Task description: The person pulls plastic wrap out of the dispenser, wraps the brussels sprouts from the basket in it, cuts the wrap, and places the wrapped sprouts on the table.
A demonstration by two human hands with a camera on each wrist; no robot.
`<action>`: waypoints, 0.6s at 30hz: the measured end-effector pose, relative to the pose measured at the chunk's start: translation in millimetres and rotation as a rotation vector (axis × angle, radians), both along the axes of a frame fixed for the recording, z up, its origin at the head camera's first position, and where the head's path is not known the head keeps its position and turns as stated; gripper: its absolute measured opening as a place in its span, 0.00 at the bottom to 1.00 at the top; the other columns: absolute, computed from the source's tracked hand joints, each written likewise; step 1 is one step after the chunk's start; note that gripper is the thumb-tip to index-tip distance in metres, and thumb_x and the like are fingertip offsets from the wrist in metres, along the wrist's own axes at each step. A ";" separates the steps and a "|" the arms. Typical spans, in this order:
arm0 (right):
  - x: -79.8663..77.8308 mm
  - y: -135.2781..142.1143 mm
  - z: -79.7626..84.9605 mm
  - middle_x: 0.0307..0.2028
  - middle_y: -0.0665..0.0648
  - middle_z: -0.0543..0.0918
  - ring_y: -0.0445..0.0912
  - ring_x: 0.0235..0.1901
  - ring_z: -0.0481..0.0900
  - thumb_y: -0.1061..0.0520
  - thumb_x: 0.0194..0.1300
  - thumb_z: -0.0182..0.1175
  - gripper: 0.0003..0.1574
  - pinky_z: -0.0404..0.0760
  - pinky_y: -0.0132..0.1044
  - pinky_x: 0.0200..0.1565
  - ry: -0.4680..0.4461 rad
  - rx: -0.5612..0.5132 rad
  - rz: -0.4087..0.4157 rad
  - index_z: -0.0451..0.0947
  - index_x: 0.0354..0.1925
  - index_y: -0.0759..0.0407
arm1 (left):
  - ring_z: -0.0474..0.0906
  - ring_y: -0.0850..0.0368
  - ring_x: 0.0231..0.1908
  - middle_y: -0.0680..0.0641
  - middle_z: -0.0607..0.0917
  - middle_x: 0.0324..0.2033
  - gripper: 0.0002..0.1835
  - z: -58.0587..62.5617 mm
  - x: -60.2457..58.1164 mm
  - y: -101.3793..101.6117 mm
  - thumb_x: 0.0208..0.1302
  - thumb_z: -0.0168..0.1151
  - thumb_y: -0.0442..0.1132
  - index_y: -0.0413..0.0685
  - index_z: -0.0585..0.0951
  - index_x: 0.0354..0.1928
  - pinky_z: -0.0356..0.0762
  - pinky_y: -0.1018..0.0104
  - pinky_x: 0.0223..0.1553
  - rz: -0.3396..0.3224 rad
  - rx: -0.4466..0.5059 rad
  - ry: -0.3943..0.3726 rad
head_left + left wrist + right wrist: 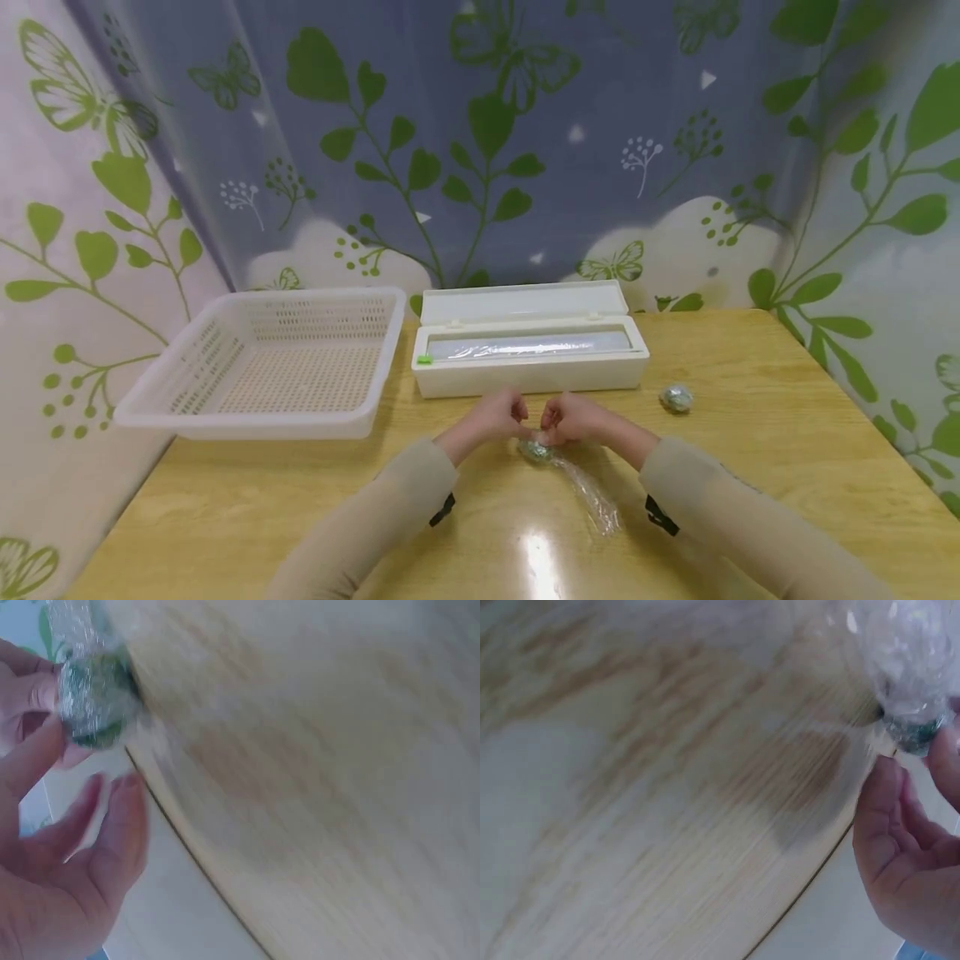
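A small round green bundle (536,451) wrapped in clear plastic film lies between my two hands, low over the table. A long twisted tail of film (592,496) trails from it towards the front right. My left hand (501,415) holds the bundle's far side, its thumb against the wrap and the other fingers bent. Close beside it, my right hand (576,419) pinches the film at the bundle. In the left wrist view the green bundle (96,701) shows through crinkled film. Loose film (904,652) partly covers it in the right wrist view.
Behind the hands stands a long white box (525,379) with its lid raised and a roll of film (532,344) inside. A white perforated basket (262,425) sits at the left. Another wrapped bundle (677,398) lies to the right on the wooden table (757,400).
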State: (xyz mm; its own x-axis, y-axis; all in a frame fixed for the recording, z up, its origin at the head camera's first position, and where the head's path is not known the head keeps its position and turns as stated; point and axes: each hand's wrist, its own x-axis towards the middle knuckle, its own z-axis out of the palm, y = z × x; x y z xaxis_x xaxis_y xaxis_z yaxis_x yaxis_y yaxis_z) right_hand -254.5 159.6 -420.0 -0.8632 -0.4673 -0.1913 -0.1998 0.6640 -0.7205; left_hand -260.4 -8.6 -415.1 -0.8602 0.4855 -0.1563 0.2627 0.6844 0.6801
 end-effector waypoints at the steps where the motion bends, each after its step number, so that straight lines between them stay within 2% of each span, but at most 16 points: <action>1: 0.1 -0.9 -1.0 0.25 0.54 0.78 0.42 0.25 0.72 0.65 0.48 0.65 0.12 0.73 0.32 0.26 -0.021 -0.004 0.016 0.75 0.32 0.70 | 0.72 0.58 0.23 0.48 0.77 0.21 0.13 0.3 1.5 -2.0 0.47 0.69 0.41 0.39 0.77 0.26 0.71 0.70 0.25 0.009 -0.051 -0.018; 5: 1.0 -4.7 -4.3 0.30 0.57 0.78 0.42 0.29 0.73 0.67 0.50 0.63 0.19 0.76 0.33 0.30 -0.123 -0.036 0.095 0.73 0.41 0.76 | 0.75 0.57 0.19 0.46 0.80 0.17 0.14 0.1 7.4 -9.0 0.53 0.63 0.43 0.39 0.79 0.21 0.72 0.69 0.22 -0.016 -0.128 -0.165; 7: 1.4 -6.5 -4.9 0.29 0.56 0.78 0.41 0.27 0.73 0.69 0.49 0.62 0.20 0.76 0.32 0.28 -0.164 -0.065 0.111 0.73 0.42 0.76 | 0.75 0.58 0.19 0.45 0.81 0.17 0.13 0.1 9.1 -10.6 0.55 0.62 0.41 0.38 0.80 0.21 0.73 0.68 0.23 -0.031 -0.100 -0.211; 9: 1.1 -7.5 -4.0 0.27 0.55 0.77 0.40 0.25 0.72 0.70 0.48 0.61 0.21 0.75 0.31 0.26 -0.190 -0.086 0.111 0.72 0.44 0.76 | 0.76 0.57 0.20 0.45 0.81 0.18 0.10 0.6 9.4 -11.0 0.54 0.62 0.39 0.37 0.80 0.23 0.74 0.67 0.24 -0.034 -0.054 -0.227; 12: -1.1 -8.4 -2.2 0.25 0.53 0.76 0.39 0.22 0.70 0.69 0.46 0.62 0.19 0.72 0.29 0.24 -0.158 -0.097 0.092 0.75 0.41 0.74 | 0.76 0.55 0.24 0.45 0.81 0.21 0.08 1.5 7.3 -10.9 0.52 0.64 0.37 0.37 0.80 0.27 0.75 0.65 0.26 -0.019 -0.001 -0.193; 16: -5.4 -9.5 0.4 0.23 0.52 0.75 0.41 0.23 0.69 0.67 0.42 0.63 0.16 0.71 0.31 0.26 -0.046 -0.112 0.054 0.76 0.34 0.71 | 0.75 0.54 0.30 0.46 0.80 0.27 0.10 0.7 1.1 -10.0 0.48 0.67 0.34 0.36 0.78 0.32 0.74 0.66 0.30 0.003 0.059 -0.076; 18: -8.0 -10.3 1.2 0.25 0.54 0.76 0.43 0.26 0.71 0.67 0.40 0.64 0.17 0.72 0.33 0.28 0.001 -0.122 0.027 0.76 0.34 0.71 | 0.75 0.54 0.32 0.46 0.80 0.29 0.12 -0.6 -2.6 -8.5 0.46 0.67 0.31 0.36 0.78 0.34 0.74 0.67 0.31 0.005 0.085 -0.014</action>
State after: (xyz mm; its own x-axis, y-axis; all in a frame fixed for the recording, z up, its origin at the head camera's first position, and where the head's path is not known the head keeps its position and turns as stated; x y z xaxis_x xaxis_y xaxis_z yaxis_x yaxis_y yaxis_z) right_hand -262.5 149.2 -418.7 -0.8499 -0.5105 -0.1303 -0.2177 0.5655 -0.7955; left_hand -263.0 -17.1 -415.7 -0.8606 0.4934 -0.1262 0.2499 0.6250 0.7396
